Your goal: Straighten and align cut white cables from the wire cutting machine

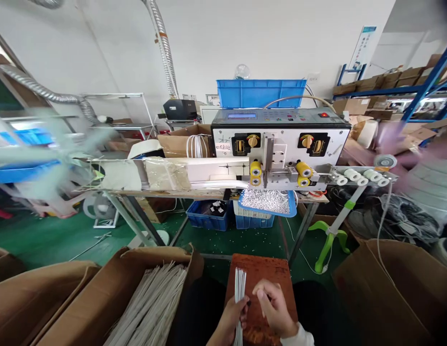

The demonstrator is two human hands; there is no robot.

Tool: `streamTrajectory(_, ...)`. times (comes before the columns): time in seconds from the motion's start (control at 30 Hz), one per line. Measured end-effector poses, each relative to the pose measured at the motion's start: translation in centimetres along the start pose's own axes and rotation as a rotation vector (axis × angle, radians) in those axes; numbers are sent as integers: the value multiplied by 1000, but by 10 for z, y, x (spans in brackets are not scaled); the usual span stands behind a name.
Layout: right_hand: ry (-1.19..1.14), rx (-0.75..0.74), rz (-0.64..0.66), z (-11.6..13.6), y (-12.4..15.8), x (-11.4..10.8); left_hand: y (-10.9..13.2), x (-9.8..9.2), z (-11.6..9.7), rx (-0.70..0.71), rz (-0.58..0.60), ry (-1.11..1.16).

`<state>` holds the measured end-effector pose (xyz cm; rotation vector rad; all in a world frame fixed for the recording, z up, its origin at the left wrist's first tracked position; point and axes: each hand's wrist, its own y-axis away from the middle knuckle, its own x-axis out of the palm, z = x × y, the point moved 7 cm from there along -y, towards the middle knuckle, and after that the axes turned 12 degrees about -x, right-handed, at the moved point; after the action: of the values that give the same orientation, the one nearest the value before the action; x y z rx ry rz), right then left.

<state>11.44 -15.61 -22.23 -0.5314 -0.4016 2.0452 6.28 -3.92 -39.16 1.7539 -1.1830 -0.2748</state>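
My left hand (235,315) is closed around a bundle of thin white wires (240,283), held nearly upright over a reddish-brown wooden board (261,269) between my knees. A small dark thing shows by the left thumb, too small to name. Just to the right, apart from the bundle, is my right hand (275,307), its fingers curled in and its thumb close to them. Whether anything sits inside that grip is hidden. Left of my legs a cardboard box (115,283) holds many more loose white wires (151,302).
A wire-cutting machine (241,144) with yellow rollers stands on the bench ahead. Below it, a blue tray (293,206) holds small white pieces. A roller stand (329,235) with green feet is at the right, near another cardboard box (396,288).
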Motion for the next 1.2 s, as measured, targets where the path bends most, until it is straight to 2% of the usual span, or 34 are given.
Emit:
streamTrajectory(0.13,124,185,-136,-89,40,4,9,1,-6,89,-24,13)
streamTrajectory(0.2,130,218,-124,-111,46,8,21,4,-12,115,12,51)
streamTrajectory(0.23,110,220,-96,-110,42,9,29,7,-17,128,40,71)
streamTrajectory(0.3,17,231,-2,-90,22,12,48,12,-28,149,96,110)
streamTrajectory(0.4,-201,223,100,-27,-32,11,80,18,-45,172,160,172)
streamTrajectory(0.5,-384,74,73,40,-107,9,111,22,-60,201,220,239)
streamTrajectory(0.57,-560,44,-74,61,-156,7,128,23,-68,227,243,254)
streamTrajectory(0.63,-731,112,-237,61,-199,10,143,21,-73,267,247,262)
streamTrajectory(0.7,-826,219,-341,53,-233,18,155,16,-77,318,243,274)
streamTrajectory(0.8,-860,304,-476,45,-268,26,165,8,-80,363,237,287)
streamTrajectory(0.9,-819,310,-610,49,-284,25,170,2,-81,365,232,266)
streamTrajectory(0.97,-760,299,-650,55,-290,23,173,0,-82,365,229,256)
streamTrajectory(1.2,-635,275,-646,73,-297,22,186,6,-84,360,227,268)
